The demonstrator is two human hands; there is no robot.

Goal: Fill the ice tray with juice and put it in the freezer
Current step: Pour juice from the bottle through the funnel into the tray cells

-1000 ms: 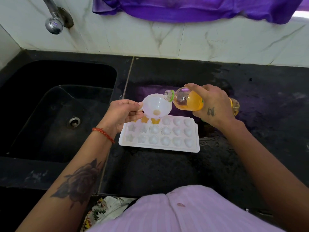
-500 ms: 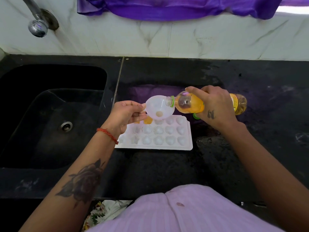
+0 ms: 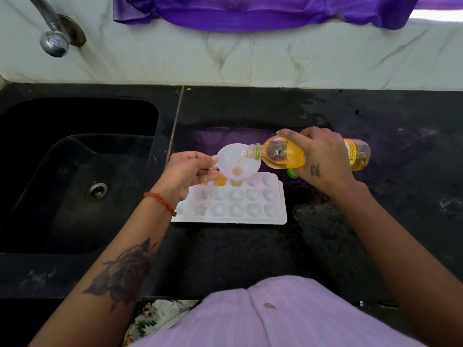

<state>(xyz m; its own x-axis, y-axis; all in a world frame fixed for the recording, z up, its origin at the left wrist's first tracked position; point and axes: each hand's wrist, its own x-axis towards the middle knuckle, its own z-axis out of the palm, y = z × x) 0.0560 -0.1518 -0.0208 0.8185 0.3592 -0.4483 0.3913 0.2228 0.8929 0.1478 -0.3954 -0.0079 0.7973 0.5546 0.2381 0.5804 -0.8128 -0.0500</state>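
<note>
While hands (image 3: 188, 172) hold funnel (image 3: 236, 163), bottle (image 3: 288, 156) pours.

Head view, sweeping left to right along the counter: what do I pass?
Sink drain → left hand → funnel → juice bottle → right hand.

The ice tray (image 3: 276, 217) and funnel (image 3: 231, 160) look like smooth white plastic, the funnel translucent. The bottle (image 3: 288, 156) is clear glossy plastic. The counter (image 3: 250, 256) is dark polished stone, perhaps granite, the tap (image 3: 53, 42) shiny metal, the purple cloth (image 3: 250, 13) soft and sheeny.
</note>
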